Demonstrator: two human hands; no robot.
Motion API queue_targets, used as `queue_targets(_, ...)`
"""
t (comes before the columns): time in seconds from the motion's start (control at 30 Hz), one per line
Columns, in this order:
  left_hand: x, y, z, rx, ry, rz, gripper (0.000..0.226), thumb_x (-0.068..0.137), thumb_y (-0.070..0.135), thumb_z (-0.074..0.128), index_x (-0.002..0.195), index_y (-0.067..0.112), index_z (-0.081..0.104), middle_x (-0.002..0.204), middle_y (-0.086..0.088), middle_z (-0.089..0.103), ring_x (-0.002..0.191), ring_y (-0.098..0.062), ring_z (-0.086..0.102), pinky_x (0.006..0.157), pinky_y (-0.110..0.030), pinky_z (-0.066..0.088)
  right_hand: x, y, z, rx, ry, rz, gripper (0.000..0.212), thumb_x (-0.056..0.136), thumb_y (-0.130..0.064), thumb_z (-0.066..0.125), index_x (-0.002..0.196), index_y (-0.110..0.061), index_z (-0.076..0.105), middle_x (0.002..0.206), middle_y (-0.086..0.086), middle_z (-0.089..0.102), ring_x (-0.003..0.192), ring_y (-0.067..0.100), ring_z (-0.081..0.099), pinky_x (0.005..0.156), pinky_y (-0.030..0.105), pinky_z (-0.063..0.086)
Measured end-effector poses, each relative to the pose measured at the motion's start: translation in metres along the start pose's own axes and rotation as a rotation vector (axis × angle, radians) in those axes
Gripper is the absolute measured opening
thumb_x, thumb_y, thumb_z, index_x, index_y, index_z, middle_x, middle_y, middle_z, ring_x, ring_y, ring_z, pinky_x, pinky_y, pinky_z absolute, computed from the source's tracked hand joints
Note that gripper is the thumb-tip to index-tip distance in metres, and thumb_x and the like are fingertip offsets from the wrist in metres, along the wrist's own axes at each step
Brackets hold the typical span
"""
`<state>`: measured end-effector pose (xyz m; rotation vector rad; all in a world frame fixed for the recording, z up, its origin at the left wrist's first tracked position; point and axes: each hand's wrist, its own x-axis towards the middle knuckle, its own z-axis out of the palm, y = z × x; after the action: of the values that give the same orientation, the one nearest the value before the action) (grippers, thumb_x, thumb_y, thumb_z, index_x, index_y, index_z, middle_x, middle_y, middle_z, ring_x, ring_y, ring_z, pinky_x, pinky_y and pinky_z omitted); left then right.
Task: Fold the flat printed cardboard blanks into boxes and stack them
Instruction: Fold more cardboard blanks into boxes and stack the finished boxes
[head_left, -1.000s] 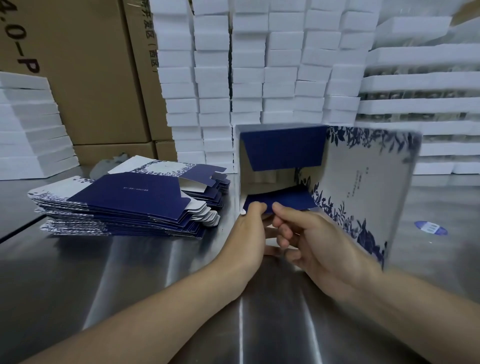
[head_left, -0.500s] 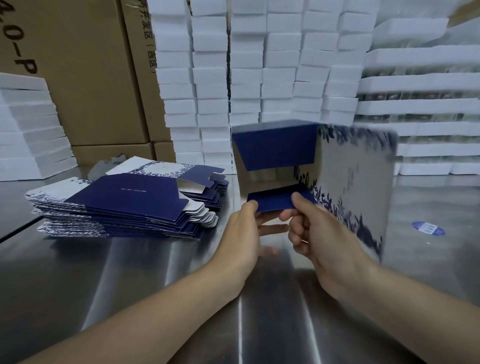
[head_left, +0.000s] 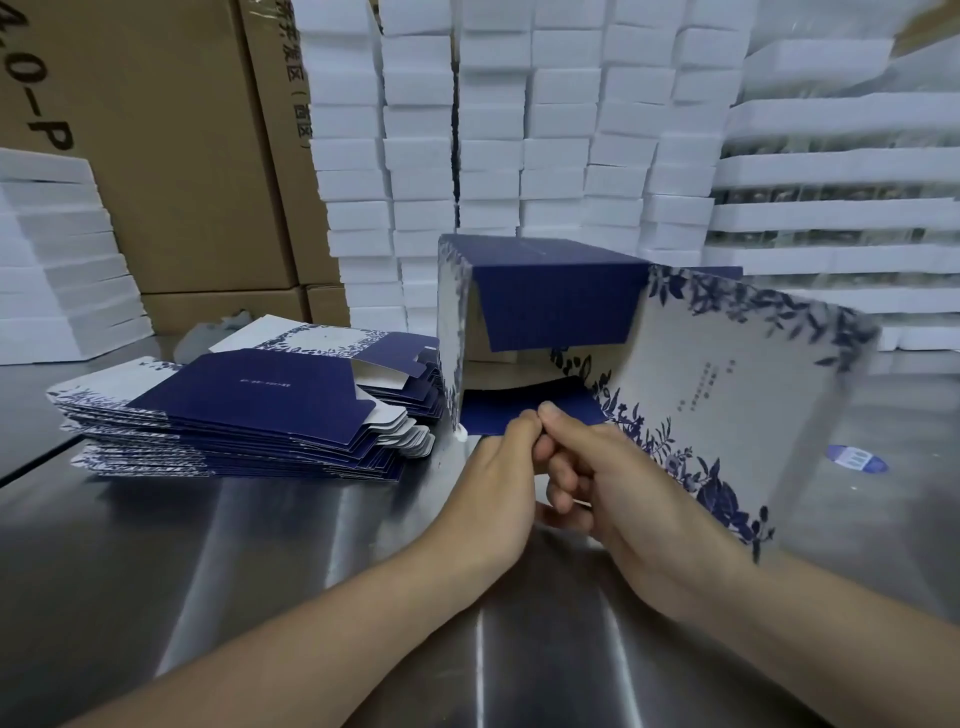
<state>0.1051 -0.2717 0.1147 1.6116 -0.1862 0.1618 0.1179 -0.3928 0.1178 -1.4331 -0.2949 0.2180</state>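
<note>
A: Where is the box that's being folded?
B: Just right of centre: a half-formed white cardboard box with navy floral print (head_left: 727, 384), lying on its side with the open end towards the camera. Whether it rests on the brushed steel table (head_left: 260, 571) I cannot tell

A: And the hands?
B: They meet at the box's lower navy flap (head_left: 488, 418). The left hand (head_left: 498, 483) comes up from the lower left, thumb on the flap's near edge and fingers curled under, pinching it. The right hand (head_left: 623, 499) touches the left, its thumb on the same edge and fingers curled below, so it pinches the flap too

A: Any other flap?
B: An upper navy flap (head_left: 561, 306) hangs down over the opening, with plain brown board showing between the two

A: The blanks?
B: A stack of flat navy-and-white printed blanks (head_left: 249, 415) lies at centre left, just beside the box

A: Behind?
B: Tall columns of white foam blocks (head_left: 519, 130) along the top, brown corrugated cartons (head_left: 171, 156) at upper left, and a small blue oval sticker (head_left: 857, 460) on the table at the right edge
</note>
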Motion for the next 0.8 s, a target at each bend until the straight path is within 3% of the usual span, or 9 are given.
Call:
queue_targets(0.13, -0.001, 0.002, 0.002, -0.033, -0.019, -0.009, 0.067, 0.114, 0.043, 0.031, 0.056, 0.024, 0.059, 0.058, 0.001, 0.056, 0.067, -0.017, 0.069, 0.067, -0.03, 0.06, 0.001, 0.0, 0.001, 0.054, 0.103, -0.018, 0.034, 0.102, -0.045, 0.064, 0.091, -0.013, 0.062, 0.062, -0.003, 0.049, 0.054, 0.007, 0.051, 0.047, 0.02, 0.039)
queue_targets(0.23, 0.0, 0.002, 0.0, -0.068, 0.017, 0.032, 0.058, 0.115, 0.036, 0.03, 0.078, 0.016, 0.07, 0.071, 0.001, 0.069, 0.082, -0.01, 0.071, 0.069, -0.035, 0.061, 0.004, -0.003, -0.002, 0.035, 0.136, -0.036, 0.033, 0.102, -0.045, 0.063, 0.092, -0.014, 0.063, 0.06, -0.005, 0.048, 0.054, 0.006, 0.05, 0.054, 0.022, 0.038)
queue_targets(0.33, 0.001, 0.002, -0.001, -0.085, 0.032, 0.023, 0.057, 0.116, 0.029, 0.027, 0.083, 0.011, 0.07, 0.073, 0.0, 0.072, 0.083, -0.008, 0.072, 0.067, -0.032, 0.06, 0.005, -0.003, -0.003, -0.02, 0.123, -0.031, 0.035, 0.102, -0.047, 0.061, 0.09, -0.014, 0.063, 0.056, -0.007, 0.044, 0.05, 0.004, 0.048, 0.06, 0.026, 0.035)
queue_targets(0.57, 0.003, 0.0, -0.002, -0.096, 0.07, -0.058, 0.056, 0.115, 0.042, 0.03, 0.098, 0.023, 0.079, 0.097, 0.004, 0.082, 0.089, -0.012, 0.078, 0.07, -0.035, 0.055, 0.006, -0.002, -0.008, 0.004, 0.221, -0.059, 0.041, 0.108, -0.047, 0.053, 0.085, -0.016, 0.065, 0.053, -0.007, 0.043, 0.047, 0.004, 0.046, 0.069, 0.03, 0.039)
queue_targets(0.7, 0.008, -0.003, -0.004, -0.118, 0.1, -0.08, 0.055, 0.114, 0.047, 0.029, 0.113, 0.023, 0.078, 0.105, 0.002, 0.082, 0.092, -0.019, 0.08, 0.069, -0.035, 0.057, 0.01, -0.003, -0.014, 0.008, 0.246, -0.127, 0.038, 0.104, -0.044, 0.061, 0.079, -0.015, 0.068, 0.052, -0.005, 0.046, 0.045, 0.009, 0.046, 0.053, 0.022, 0.044)
queue_targets(0.8, 0.012, -0.005, -0.008, -0.2, 0.177, -0.121, 0.053, 0.115, 0.042, 0.028, 0.114, 0.018, 0.075, 0.102, -0.002, 0.082, 0.084, -0.02, 0.08, 0.061, -0.03, 0.057, 0.014, -0.005, -0.021, -0.161, 0.145, -0.146, 0.037, 0.1, -0.046, 0.067, 0.076, -0.018, 0.073, 0.057, -0.001, 0.057, 0.05, 0.011, 0.055, 0.048, 0.018, 0.044)
